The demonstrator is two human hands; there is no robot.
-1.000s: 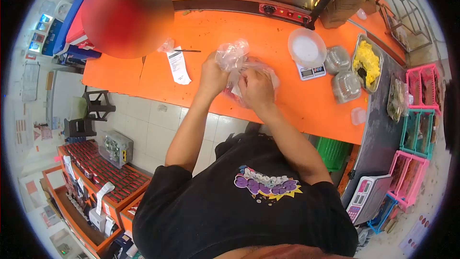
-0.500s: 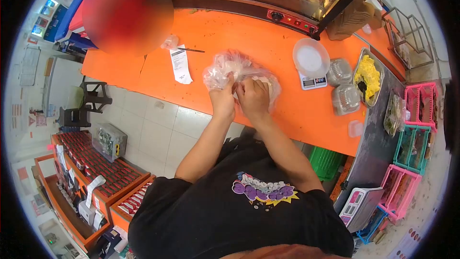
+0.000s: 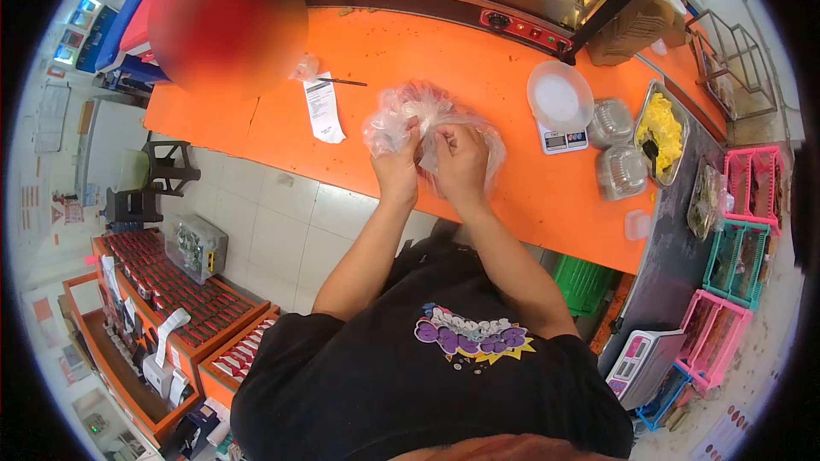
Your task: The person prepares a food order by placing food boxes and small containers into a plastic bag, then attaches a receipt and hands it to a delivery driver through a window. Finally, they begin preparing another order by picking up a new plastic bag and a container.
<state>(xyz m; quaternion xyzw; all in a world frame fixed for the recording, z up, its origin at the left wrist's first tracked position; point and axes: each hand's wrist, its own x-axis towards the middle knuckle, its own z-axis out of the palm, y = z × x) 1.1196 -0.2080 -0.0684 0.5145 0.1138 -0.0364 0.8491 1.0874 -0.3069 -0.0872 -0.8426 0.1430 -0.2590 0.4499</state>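
A clear plastic bag [image 3: 403, 107] lies bunched on the orange counter in front of me, with something pale inside that I cannot make out. My left hand [image 3: 397, 172] grips the bag's near left side, thumb pointing up along the film. Close beside it, my right hand [image 3: 461, 158] pinches the plastic with curled fingers. Loose film spreads out past the right hand. To the left of the bag are a printed receipt [image 3: 323, 111] and a dark pen [image 3: 343, 81].
A kitchen scale [image 3: 564, 140] with a round tub [image 3: 559, 96] stands to the right. Near it are clear clamshell containers [image 3: 621, 172] and a metal tray [image 3: 681, 138] of yellow food. A heated display case [image 3: 444, 2] lines the back. Another person, blurred, is at the far left.
My right hand has shifted slightly and its fingers have curled into the plastic. The film around it has spread and changed shape, and my left hand stays nearly in place.
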